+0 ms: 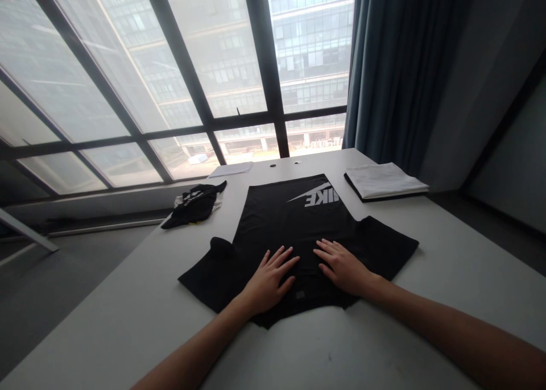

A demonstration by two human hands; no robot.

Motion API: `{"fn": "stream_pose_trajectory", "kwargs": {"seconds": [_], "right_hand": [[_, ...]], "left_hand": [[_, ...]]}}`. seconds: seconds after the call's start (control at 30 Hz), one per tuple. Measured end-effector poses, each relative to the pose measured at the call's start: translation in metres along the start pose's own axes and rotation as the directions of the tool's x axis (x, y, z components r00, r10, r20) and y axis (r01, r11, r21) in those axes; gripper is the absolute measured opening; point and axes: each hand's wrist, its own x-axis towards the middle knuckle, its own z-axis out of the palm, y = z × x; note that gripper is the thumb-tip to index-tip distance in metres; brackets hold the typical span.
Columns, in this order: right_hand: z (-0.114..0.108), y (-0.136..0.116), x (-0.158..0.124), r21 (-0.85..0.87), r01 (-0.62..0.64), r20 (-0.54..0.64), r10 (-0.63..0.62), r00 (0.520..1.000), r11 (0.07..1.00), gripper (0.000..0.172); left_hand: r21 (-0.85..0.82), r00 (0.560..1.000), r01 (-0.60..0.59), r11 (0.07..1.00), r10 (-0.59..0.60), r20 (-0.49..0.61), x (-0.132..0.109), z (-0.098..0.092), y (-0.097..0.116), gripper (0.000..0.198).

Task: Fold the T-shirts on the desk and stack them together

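A black T-shirt (281, 219) lies spread flat on the white table (128, 316), its neck end towards me and its sleeves out to both sides. White NIKE lettering and a swoosh show upside down near its far right edge. My left hand (271, 279) rests palm down on the shirt, left of its middle, with the fingers spread. On the right, my right hand (343, 268) also lies flat on the fabric, fingers stretched towards the middle. Neither hand grips the cloth. A small grey label patch (300, 294) shows between them, near the neckline.
A crumpled black-and-white cloth (196, 204) lies at the table's left edge. Folded white and black fabric (386, 181) is stacked at the back right. White paper (231, 169) lies at the far left edge. Large windows and a blue curtain (396, 77) stand behind the table.
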Motion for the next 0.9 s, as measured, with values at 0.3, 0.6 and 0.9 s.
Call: {"fn": "stream_pose_trajectory", "kwargs": {"seconds": [0.3,0.6,0.9], "right_hand": [[-0.0030,-0.0047,0.0011,0.045,-0.082,-0.140,0.088,0.986,0.996,0.050],[0.0045,0.0027,0.0006,-0.045,-0.169,0.020,0.170,0.985,0.985,0.055],[0.0023,0.0005,0.0021,-0.059,-0.167,0.031,0.169,0.985,0.984,0.056]], "left_hand": [[0.004,1.000,-0.002,1.000,0.002,-0.003,-0.0010,-0.0008,0.0005,0.053],[-0.008,1.000,0.001,1.000,-0.001,-0.004,-0.0009,-0.0021,0.0021,0.052],[0.003,1.000,0.011,1.000,-0.011,0.018,-0.0001,-0.0006,0.0003,0.052]]}}
